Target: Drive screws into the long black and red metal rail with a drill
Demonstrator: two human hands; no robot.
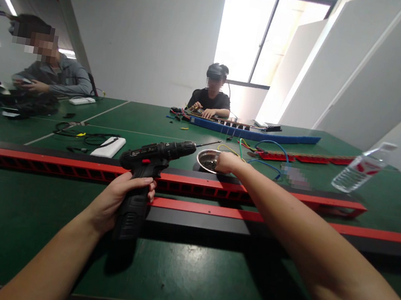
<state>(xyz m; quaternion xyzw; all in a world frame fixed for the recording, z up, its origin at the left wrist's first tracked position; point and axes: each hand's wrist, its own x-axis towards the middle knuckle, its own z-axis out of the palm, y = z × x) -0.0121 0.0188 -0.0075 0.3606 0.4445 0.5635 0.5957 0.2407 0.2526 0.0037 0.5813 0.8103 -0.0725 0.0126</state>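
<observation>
My left hand [134,192] is wrapped round the grip of a black cordless drill [134,210], whose long thin bit points right and slightly up. My right hand [226,163] reaches into a round metal bowl [201,156] that holds small dark pieces. Its fingertips are hidden, so anything between them cannot be made out. Below the bowl, a long red and black slotted rail [186,186] runs across the table. A second red and black rail [209,210] lies nearer to me, under my right forearm.
A green table [164,277] bears a white power bank [108,147] with black cables, a tilted water bottle [361,169], coloured wires, red strips [312,159] and a long blue strip [257,134]. Two people [212,98] [55,72] sit across the table.
</observation>
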